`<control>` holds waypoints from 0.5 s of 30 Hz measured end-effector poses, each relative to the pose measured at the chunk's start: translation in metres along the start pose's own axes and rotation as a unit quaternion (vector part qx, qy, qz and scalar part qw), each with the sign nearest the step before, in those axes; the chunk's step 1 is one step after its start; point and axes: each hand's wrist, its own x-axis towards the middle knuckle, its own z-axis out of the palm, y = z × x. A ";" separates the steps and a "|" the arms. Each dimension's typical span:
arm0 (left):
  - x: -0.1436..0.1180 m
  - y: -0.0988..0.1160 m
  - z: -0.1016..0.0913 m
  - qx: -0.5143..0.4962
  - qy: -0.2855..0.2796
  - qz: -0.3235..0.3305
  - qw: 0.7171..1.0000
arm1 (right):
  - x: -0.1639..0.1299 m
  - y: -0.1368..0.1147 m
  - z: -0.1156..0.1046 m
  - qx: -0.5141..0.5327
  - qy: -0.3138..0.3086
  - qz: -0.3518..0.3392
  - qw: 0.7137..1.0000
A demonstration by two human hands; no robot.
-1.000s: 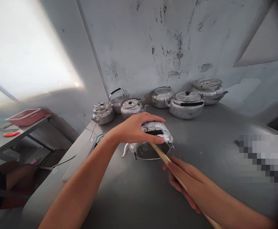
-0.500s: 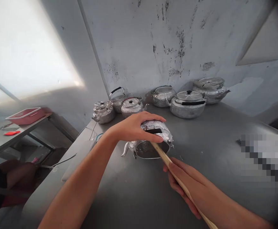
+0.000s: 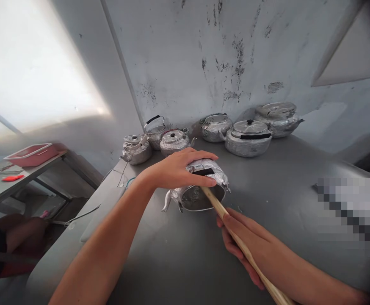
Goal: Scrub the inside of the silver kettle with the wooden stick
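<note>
A silver kettle (image 3: 220,174) without a lid lies tipped on its side, with its round mouth turned toward me. Its spout points down at the left. My left hand (image 3: 178,169) grips the kettle from above, thumb and fingers astride the black handle grip (image 3: 203,172). A pale wooden stick (image 3: 216,205) runs into the kettle's mouth, and its far end is hidden inside. My right hand (image 3: 247,241) is wrapped round the stick's shaft, just in front of the mouth.
Several silver kettles (image 3: 247,146) stand along the wall at the back of the grey table (image 3: 166,262). At left, a second table holds a pink basket (image 3: 34,155) and an orange object (image 3: 12,178). A person's legs (image 3: 20,233) show below it. A cable (image 3: 83,212) crosses the left edge.
The stick and right hand have shifted very slightly against the kettle, which my left hand still grips. The whole view has moved a little.
</note>
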 end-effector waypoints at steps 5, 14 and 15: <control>0.000 -0.001 -0.001 0.000 -0.005 -0.004 1.000 | 0.000 0.001 0.000 0.024 -0.001 0.013 1.000; -0.001 0.000 -0.003 -0.003 -0.020 -0.013 1.000 | 0.002 0.003 0.001 0.017 0.003 -0.002 1.000; -0.001 0.001 -0.004 -0.004 -0.022 -0.017 1.000 | 0.002 0.003 0.001 0.016 0.003 -0.002 1.000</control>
